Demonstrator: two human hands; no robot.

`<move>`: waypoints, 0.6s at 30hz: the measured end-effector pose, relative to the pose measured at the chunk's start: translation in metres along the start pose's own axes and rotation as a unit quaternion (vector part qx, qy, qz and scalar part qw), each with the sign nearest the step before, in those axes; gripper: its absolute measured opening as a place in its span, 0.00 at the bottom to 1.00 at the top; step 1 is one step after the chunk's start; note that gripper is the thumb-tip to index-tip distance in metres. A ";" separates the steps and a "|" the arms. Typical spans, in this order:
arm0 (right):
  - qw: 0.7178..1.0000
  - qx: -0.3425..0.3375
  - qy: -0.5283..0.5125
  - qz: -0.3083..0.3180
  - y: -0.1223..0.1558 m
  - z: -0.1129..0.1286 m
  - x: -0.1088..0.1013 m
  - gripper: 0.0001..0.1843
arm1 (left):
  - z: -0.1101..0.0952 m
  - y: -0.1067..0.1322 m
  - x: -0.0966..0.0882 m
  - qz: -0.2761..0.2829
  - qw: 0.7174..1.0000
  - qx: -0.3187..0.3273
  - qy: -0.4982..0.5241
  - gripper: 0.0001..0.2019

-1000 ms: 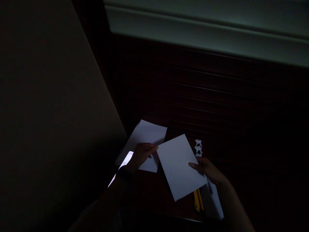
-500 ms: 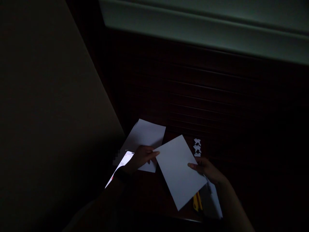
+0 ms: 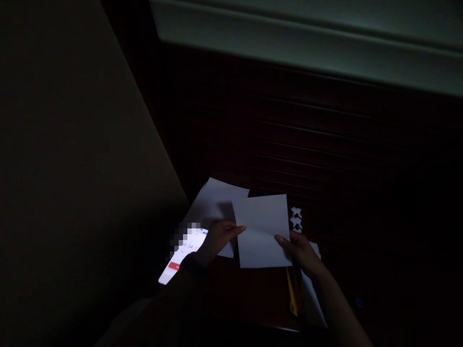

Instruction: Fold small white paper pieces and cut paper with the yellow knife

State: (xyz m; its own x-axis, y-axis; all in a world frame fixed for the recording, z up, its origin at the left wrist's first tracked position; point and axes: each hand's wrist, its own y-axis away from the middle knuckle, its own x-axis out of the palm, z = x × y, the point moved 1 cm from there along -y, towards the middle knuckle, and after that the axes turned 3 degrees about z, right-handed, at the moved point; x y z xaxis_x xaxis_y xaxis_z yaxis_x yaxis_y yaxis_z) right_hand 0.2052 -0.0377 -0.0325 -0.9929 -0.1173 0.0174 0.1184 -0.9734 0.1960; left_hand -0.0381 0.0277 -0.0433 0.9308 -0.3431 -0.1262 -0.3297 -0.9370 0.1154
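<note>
The scene is very dark. Both my hands hold one white sheet of paper (image 3: 262,226) above a dark wooden table (image 3: 253,289). My left hand (image 3: 219,238) pinches its left edge, my right hand (image 3: 298,250) grips its lower right edge. The sheet stands squarer to me than the papers lying under it. A second white sheet (image 3: 213,205) lies flat on the table behind my left hand.
A lit phone screen (image 3: 184,255) glows at the table's left edge. Small white paper cut-outs (image 3: 296,219) lie right of the held sheet. A yellow tool (image 3: 291,294) and another white sheet (image 3: 313,294) lie under my right forearm. A pale wall fills the left.
The held sheet has turned from a diagonal tilt to nearly square and looks shorter. My hands moved closer together. More of the phone screen shows.
</note>
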 end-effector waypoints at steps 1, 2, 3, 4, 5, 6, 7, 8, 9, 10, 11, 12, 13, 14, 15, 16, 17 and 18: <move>1.000 0.001 0.005 0.003 0.000 -0.001 0.000 0.19 | 0.000 0.001 0.000 -0.011 1.000 0.005 -0.011 0.17; 1.000 0.003 0.009 0.000 0.000 -0.001 -0.001 0.19 | -0.001 0.001 0.000 -0.016 1.000 0.009 -0.013 0.17; 1.000 0.007 0.014 -0.004 -0.001 -0.002 -0.003 0.19 | -0.002 0.000 -0.002 -0.016 1.000 0.011 -0.007 0.17; 1.000 0.012 0.016 -0.009 -0.001 -0.003 -0.006 0.19 | -0.003 -0.001 -0.005 -0.023 1.000 0.011 0.006 0.16; 1.000 0.018 0.017 -0.014 0.000 -0.003 -0.009 0.19 | -0.003 -0.002 -0.008 -0.040 0.999 0.007 0.022 0.16; 0.999 0.024 0.013 -0.018 0.000 -0.004 -0.012 0.19 | -0.004 -0.003 -0.012 -0.065 0.997 -0.001 0.041 0.17; 0.999 0.029 0.007 -0.018 0.000 -0.004 -0.013 0.19 | -0.005 -0.004 -0.015 -0.091 0.994 -0.013 0.059 0.18; 0.999 0.031 -0.002 -0.017 0.000 -0.004 -0.014 0.19 | -0.005 -0.005 -0.017 -0.108 0.991 -0.030 0.078 0.20; 0.999 0.033 -0.012 -0.014 0.001 -0.004 -0.014 0.19 | -0.006 -0.006 -0.018 -0.111 0.988 -0.048 0.095 0.22; 0.999 0.032 -0.022 -0.012 0.001 -0.003 -0.012 0.19 | -0.007 -0.005 -0.018 -0.102 0.987 -0.065 0.109 0.25; 0.999 0.032 -0.030 -0.010 0.001 -0.003 -0.010 0.19 | -0.008 -0.005 -0.016 -0.085 0.987 -0.075 0.116 0.26; 0.999 0.033 -0.036 -0.006 0.001 -0.004 -0.008 0.20 | -0.009 -0.003 -0.014 -0.069 0.988 -0.074 0.114 0.26; 0.998 0.037 -0.041 -0.001 0.001 -0.004 -0.006 0.20 | -0.010 -0.002 -0.011 -0.035 0.992 -0.063 0.107 0.25; 0.998 0.043 -0.044 0.009 0.001 -0.005 -0.004 0.20 | -0.012 0.000 -0.007 0.009 0.994 -0.046 0.102 0.23; 0.998 0.050 -0.044 0.020 0.001 -0.006 -0.003 0.20 | -0.013 0.002 -0.005 0.038 0.994 -0.032 0.101 0.21; 0.997 0.058 -0.042 0.031 0.001 -0.007 -0.003 0.19 | -0.014 0.003 -0.003 0.065 0.993 -0.024 0.100 0.20; 0.996 0.065 -0.038 0.039 0.001 -0.008 -0.003 0.19 | -0.015 0.005 -0.002 0.079 0.992 -0.023 0.099 0.19; 0.996 0.068 -0.033 0.040 0.001 -0.009 -0.005 0.18 | -0.015 0.005 -0.002 0.081 0.991 -0.027 0.098 0.19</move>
State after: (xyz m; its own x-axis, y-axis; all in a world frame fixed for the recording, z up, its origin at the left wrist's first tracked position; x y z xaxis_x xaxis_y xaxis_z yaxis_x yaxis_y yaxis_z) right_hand 0.2102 -0.0399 -0.0408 -0.9792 -0.1755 0.1019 0.1994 -0.9252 0.3230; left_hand -0.0392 0.0242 -0.0272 0.8806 -0.4648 0.0921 -0.4739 -0.8638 0.1713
